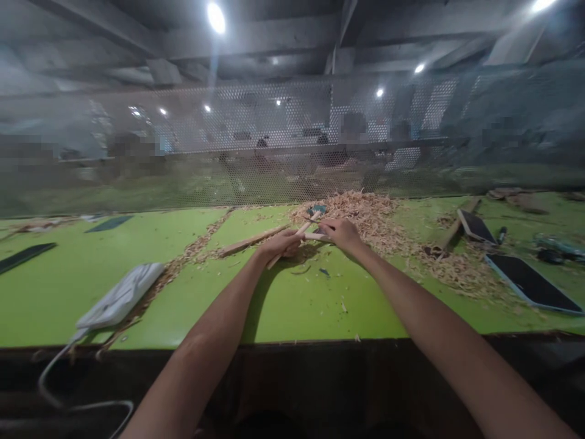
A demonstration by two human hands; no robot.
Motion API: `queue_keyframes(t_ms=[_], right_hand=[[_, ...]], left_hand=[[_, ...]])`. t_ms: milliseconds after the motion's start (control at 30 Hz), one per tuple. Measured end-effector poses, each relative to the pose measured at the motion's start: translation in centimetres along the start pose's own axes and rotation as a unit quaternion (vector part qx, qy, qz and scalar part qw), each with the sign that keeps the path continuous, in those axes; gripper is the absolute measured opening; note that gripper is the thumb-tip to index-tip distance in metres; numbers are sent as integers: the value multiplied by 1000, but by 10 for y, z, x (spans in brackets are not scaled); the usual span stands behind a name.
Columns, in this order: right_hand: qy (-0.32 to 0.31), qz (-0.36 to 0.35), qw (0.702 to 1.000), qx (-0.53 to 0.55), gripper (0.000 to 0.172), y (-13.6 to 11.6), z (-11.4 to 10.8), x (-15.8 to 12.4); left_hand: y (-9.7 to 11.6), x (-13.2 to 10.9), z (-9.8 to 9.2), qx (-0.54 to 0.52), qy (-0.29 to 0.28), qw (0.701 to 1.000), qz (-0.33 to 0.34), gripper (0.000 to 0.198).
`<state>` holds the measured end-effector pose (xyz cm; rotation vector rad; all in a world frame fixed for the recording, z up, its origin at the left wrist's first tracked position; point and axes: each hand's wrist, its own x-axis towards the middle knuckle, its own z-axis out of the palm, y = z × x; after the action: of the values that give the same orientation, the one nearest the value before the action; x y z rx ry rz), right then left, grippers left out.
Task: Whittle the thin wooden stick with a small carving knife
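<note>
My left hand (pixel 280 244) is closed around a pale wooden stick (pixel 301 229) that slants up and away to the right over the green tabletop. Close to its far part is my right hand (pixel 342 235), its fingers pinched on a thin dark tool that looks like a small knife (pixel 315 220), lying across the stick. A second pale strip (pixel 319 236) shows between both hands; whether it is held or rests on the table, I cannot tell. Beyond the fingers lies a dark green piece (pixel 316 210) among wood shavings. A rough wooden stick (pixel 251 241) lies left of the hands.
A large heap of wood shavings (pixel 361 210) spreads behind and right of my hands. Phones (pixel 532 281) (pixel 476 225) and a wooden tool (pixel 454 231) lie at right. On the left are a white power strip (pixel 121 296) and its cable. A mesh screen (pixel 274 177) backs the table.
</note>
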<state>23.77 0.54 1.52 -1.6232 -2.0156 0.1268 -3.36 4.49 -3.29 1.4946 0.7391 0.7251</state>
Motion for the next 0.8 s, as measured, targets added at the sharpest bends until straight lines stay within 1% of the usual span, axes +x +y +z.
queue_keyframes(t_ms=[100, 267, 367, 467, 533, 633, 800], right_hand=[[-3, 6, 1000, -15, 36, -1, 5, -1], [5, 7, 1000, -25, 40, 7, 7, 2], [7, 13, 999, -33, 38, 11, 10, 4], [22, 24, 999, -33, 39, 15, 10, 4], [34, 26, 998, -37, 42, 18, 9, 4], [31, 27, 998, -49, 45, 22, 8, 5], [25, 42, 998, -46, 42, 22, 7, 6]], left_hand=[[-2, 2, -1, -12, -3, 1000, 3, 39], [-5, 5, -4, -19, -22, 1000, 8, 42], [-5, 5, -5, -8, -23, 1000, -7, 39], [-4, 5, -4, 4, -14, 1000, -15, 35], [-5, 5, -3, 8, -11, 1000, -12, 38], [-7, 7, -2, 13, -12, 1000, -2, 44], [-8, 8, -5, 18, -22, 1000, 11, 50]])
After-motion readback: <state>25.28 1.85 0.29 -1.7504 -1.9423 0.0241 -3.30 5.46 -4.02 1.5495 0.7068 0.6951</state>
